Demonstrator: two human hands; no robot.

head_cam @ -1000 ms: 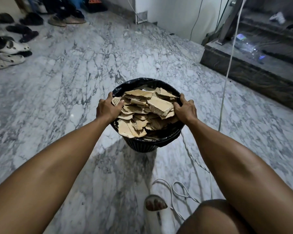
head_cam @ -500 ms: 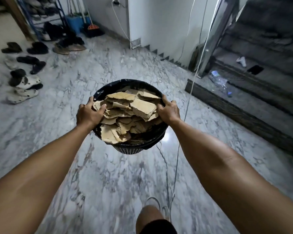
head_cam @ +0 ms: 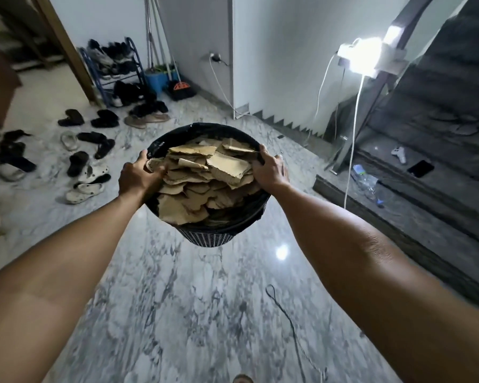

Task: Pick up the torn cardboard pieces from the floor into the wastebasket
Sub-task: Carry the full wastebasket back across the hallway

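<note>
Shoes (head_cam: 89, 161) crowd the left floor (head_cam: 194, 313); stairs (head_cam: 426, 194) block right.

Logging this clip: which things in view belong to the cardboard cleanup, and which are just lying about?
Job:
wastebasket, gripped at its rim
cardboard pieces, heaped inside
left hand
right hand

Lying about:
shoes on the floor
shoe rack
broom
bottle and phone on the steps
lamp
cord on the floor

Both bare arms stretched forward, left hand (head_cam: 138, 180) curled over the wastebasket (head_cam: 205, 239) rim, right hand (head_cam: 270, 170) clamped opposite
</note>
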